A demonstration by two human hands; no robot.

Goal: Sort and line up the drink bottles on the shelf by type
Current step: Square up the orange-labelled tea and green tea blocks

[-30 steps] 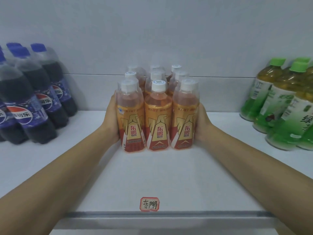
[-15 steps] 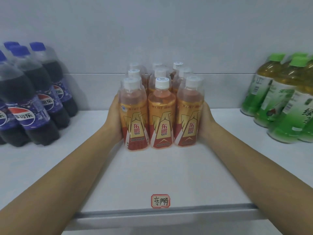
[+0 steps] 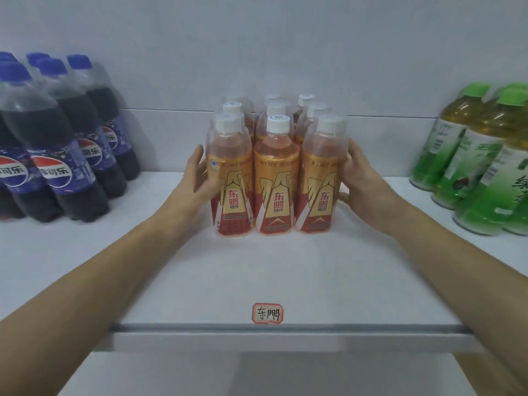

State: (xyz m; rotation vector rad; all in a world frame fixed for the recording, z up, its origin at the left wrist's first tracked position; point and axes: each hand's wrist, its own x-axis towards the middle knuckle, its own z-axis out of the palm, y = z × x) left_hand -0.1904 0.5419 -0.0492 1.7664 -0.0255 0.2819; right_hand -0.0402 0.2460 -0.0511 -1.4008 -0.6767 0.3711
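Note:
Several orange energy-drink bottles [image 3: 276, 178] with white caps stand in a tight block, three across, at the middle of the white shelf [image 3: 257, 270]. My left hand [image 3: 198, 174] lies flat against the block's left side at the front-left bottle, thumb on its label. On the opposite side my right hand [image 3: 361, 178] rests against the front-right bottle, fingers up along it. Neither hand lifts a bottle.
Dark cola bottles [image 3: 60, 144] with blue caps are grouped at the left of the shelf, green tea bottles [image 3: 474, 167] at the right. A red-edged handwritten tag [image 3: 267, 312] sits on the shelf near its front edge. A wall closes the back.
Both hands have slid back toward me along the sides of the orange block, so more of each hand shows. The block stays in place.

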